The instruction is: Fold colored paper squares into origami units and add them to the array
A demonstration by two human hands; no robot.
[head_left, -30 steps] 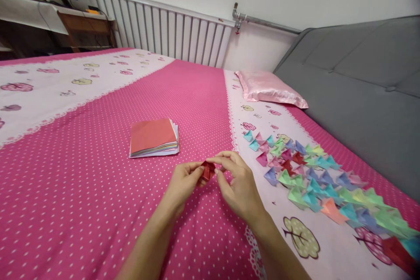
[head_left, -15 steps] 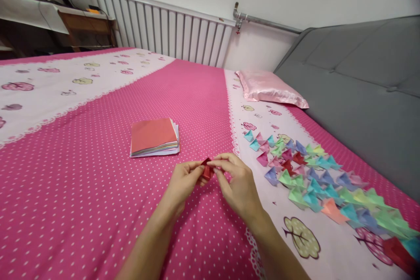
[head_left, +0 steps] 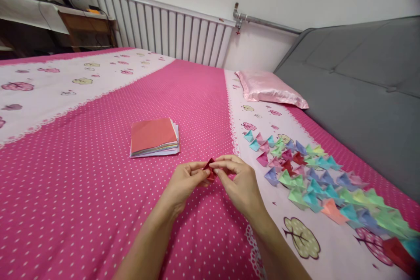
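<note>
My left hand and right hand pinch 1 red paper fold.
Both grips have closed in since a moment ago; less red shows, so it's pressed tighter.

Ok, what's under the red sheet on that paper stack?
Beneath the red sheet, edges of more sheets show, pale and mixed colours, resting on the pink bedspread. Their faces are covered.

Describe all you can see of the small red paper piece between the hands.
The red paper piece is small, dark red, folded compact with a pointed corner up; fingers hide much of it. It looks like thin creased paper. The left hand and the right hand pinch it from either side, fingertips meeting on it. It sits low over the pink dotted bedspread; whether it touches that cannot be told.
</note>
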